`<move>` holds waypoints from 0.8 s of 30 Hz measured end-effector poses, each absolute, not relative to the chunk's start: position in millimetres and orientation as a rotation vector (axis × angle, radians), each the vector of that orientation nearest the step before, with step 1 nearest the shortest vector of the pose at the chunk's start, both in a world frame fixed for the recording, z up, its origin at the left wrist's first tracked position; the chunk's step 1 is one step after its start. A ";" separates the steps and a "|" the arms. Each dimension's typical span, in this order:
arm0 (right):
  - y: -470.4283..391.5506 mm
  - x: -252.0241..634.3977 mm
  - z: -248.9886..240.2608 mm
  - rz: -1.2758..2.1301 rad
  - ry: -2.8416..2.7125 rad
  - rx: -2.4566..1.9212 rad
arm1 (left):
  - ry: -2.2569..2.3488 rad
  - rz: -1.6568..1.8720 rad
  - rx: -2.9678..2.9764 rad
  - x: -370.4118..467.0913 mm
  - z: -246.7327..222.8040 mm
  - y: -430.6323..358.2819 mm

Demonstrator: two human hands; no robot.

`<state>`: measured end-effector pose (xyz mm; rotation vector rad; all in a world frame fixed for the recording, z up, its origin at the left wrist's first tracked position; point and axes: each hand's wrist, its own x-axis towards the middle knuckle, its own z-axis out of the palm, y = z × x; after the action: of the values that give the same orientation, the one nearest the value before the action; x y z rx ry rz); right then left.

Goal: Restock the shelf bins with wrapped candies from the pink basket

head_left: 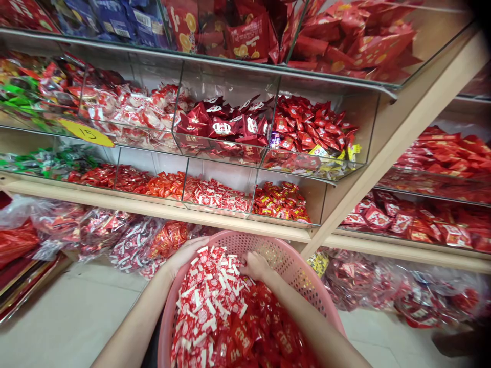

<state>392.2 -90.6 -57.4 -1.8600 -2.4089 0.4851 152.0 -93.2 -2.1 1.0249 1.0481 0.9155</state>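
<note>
A pink perforated plastic basket [333, 301] stands low in front of me. Small red-and-white wrapped candies [207, 296] are heaped on its left side, and shiny red wrapped candies [264, 327] fill its right and near part. My left hand [187, 255] grips the basket's far left rim, its fingers partly hidden by the edge. Inside the basket, my right hand [256, 266] is curled closed at the right edge of the red-and-white heap. Its fingertips are among those candies, and what lies within the palm is hidden.
Clear shelf bins of wrapped sweets [218, 197] rise beyond the basket, framed by a wooden post [383, 153]. A yellow price tag [86, 133] marked 15 hangs on one bin. Plastic bags of candies [134, 245] lie beneath the shelf on the tiled floor [88, 301].
</note>
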 end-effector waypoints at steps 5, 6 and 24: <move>-92.8 396.9 -57.0 0.601 -2.257 -1.794 | 1.123 0.932 1.018 152.3 1.1 -93.6; -93.1 397.2 -56.3 0.616 -2.233 -1.771 | 1.117 0.932 1.021 152.9 2.0 -94.0; -87.5 397.0 -69.8 1.019 -1.657 -1.533 | 0.976 0.909 0.887 153.5 -4.2 -92.7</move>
<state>397.0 -87.5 -69.8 -1.5332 -1.6565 1.0193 153.5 -92.7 -4.2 0.8867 0.9757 0.9090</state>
